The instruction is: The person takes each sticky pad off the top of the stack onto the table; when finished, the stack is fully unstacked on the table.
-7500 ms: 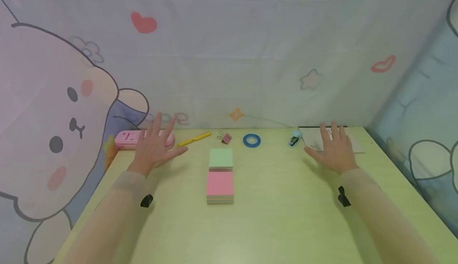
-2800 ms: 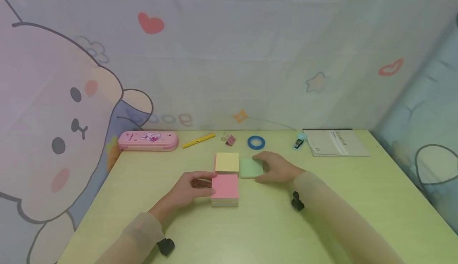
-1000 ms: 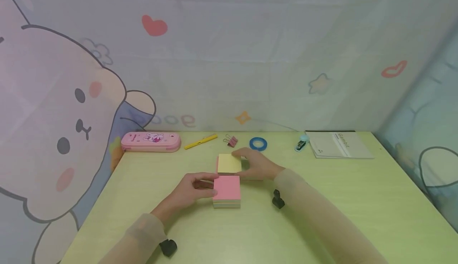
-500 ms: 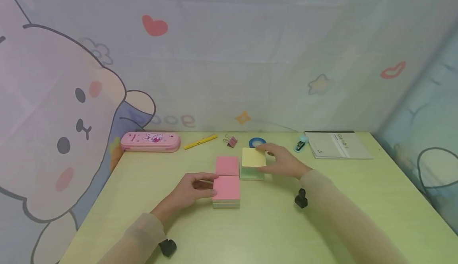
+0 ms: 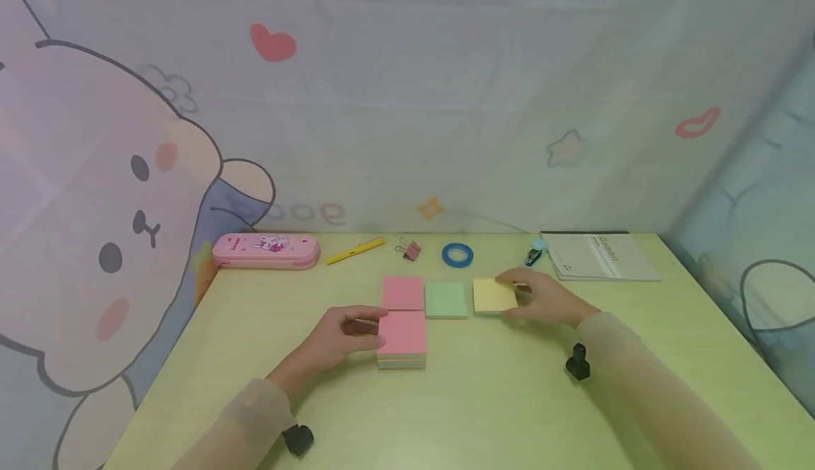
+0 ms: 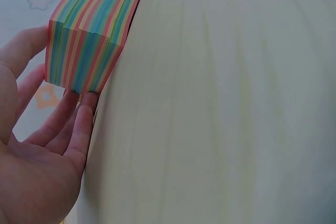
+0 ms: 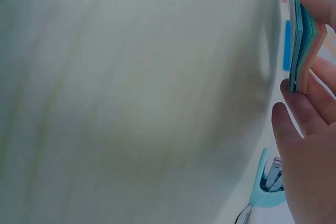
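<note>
In the head view, my left hand [image 5: 336,337] holds the left side of a thick sticky note stack [image 5: 402,333] with a pink top. Its striped, many-coloured sides show in the left wrist view, fingers and thumb about it. Behind that stack lies a second pink-topped sticky note pile [image 5: 403,293], with a green-topped sticky note pad [image 5: 446,300] on its right. Farther right, my right hand [image 5: 546,299] pinches a yellow-topped sticky note pad [image 5: 494,294] by its right side. Thumb and fingers grip this pad's layered edges [image 7: 310,59] in the right wrist view.
Along the table's back edge lie a pink pencil case [image 5: 266,251], a yellow pen [image 5: 355,250], a pink binder clip [image 5: 412,250], a blue tape roll [image 5: 457,264], a small light-blue stapler [image 5: 535,250] and notebooks [image 5: 601,258]. A printed curtain hangs behind.
My right hand has taken the yellow-topped pad off the rear pile, carried it right over the green pad and lowered it beyond. The left hand has stayed on the front stack.
</note>
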Available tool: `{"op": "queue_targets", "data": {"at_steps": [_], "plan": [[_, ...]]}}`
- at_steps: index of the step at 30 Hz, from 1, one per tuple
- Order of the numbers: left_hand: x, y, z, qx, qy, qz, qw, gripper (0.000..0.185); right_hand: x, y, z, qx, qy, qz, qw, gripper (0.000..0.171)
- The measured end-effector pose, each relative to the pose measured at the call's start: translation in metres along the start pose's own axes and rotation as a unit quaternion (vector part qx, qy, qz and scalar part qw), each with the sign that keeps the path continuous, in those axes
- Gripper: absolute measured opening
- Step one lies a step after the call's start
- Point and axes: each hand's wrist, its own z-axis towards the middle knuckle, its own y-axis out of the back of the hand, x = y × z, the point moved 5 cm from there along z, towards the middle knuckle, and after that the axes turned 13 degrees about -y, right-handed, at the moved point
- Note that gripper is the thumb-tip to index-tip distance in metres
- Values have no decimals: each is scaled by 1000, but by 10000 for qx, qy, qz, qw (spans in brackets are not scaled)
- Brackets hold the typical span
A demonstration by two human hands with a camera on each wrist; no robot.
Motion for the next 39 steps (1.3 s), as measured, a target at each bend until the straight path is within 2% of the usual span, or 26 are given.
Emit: {"op": "queue_targets", "data": {"at_steps": [6, 12, 18, 39], "plan": [[1, 0, 0, 1, -26, -9, 10000, 48, -8, -6, 1, 59, 40, -321, 9995, 73], [1, 0, -1, -46, 98, 22, 9999, 48, -1, -10, 3, 12, 47, -586, 9983, 85], [1, 0, 0, -37, 78, 52, 9999, 48, 6, -11, 6, -8, 91, -823, 9966, 83], [3, 1, 0, -80, 99, 51, 9999, 48, 13, -15, 15, 149, 82, -1002, 9948, 82]]}}
